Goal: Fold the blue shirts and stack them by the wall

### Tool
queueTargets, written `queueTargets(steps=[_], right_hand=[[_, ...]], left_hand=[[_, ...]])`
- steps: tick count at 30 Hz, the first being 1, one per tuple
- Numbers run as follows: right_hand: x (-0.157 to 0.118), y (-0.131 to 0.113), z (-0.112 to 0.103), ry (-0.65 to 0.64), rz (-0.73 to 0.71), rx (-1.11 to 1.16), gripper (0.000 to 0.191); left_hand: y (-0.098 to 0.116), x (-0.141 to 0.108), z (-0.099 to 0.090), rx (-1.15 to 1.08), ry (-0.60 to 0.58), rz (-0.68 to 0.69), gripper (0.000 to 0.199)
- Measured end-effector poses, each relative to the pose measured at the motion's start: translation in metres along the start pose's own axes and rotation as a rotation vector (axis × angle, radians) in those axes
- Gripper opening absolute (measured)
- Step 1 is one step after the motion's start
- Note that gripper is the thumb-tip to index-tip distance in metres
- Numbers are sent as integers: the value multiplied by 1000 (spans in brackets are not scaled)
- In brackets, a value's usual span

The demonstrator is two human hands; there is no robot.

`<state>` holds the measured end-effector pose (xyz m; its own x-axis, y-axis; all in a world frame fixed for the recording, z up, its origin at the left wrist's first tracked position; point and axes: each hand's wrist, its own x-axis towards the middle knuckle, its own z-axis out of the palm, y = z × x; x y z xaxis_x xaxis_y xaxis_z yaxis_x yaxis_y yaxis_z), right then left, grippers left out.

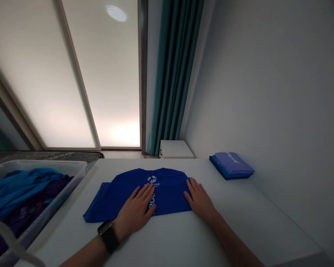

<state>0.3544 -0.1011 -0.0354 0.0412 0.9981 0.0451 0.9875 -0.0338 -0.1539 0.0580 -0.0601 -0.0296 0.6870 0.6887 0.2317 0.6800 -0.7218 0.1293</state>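
Note:
A blue T-shirt (169,200) with white print lies partly folded on the white table (167,241). Its one sleeve end spreads out at the left, while the right side ends in a straight edge. My left hand (137,207), a black watch on its wrist, rests flat on the middle of the shirt beside the lettering. Flat at the shirt's right edge lies my right hand (199,198), fingertips on the cloth. Both hands have their fingers stretched out and grip nothing.
A stack of folded shirts (233,165), purple on top of blue, sits at the back right by the wall. To the left stands a white plastic basket (79,170) with crumpled blue and purple clothes. Behind the table is a small white cabinet (175,149).

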Motion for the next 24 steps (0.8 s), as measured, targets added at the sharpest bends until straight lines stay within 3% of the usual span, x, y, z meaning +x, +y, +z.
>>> queueTargets(steps=[7,14,20,24], right_hand=[[3,23,-6,-53,-38,97,60],[11,48,-4,-17,-36,310,59],[11,46,4,60,-76,280,53],[11,44,8,84,-94,239,52]], left_hand=[[-1,1,-3,-36,-12,-9,59],[-11,2,-8,-52,-50,-32,57],[-22,-4,-15,-47,-86,-72,54],[-8,0,-13,-13,-35,-45,57]])
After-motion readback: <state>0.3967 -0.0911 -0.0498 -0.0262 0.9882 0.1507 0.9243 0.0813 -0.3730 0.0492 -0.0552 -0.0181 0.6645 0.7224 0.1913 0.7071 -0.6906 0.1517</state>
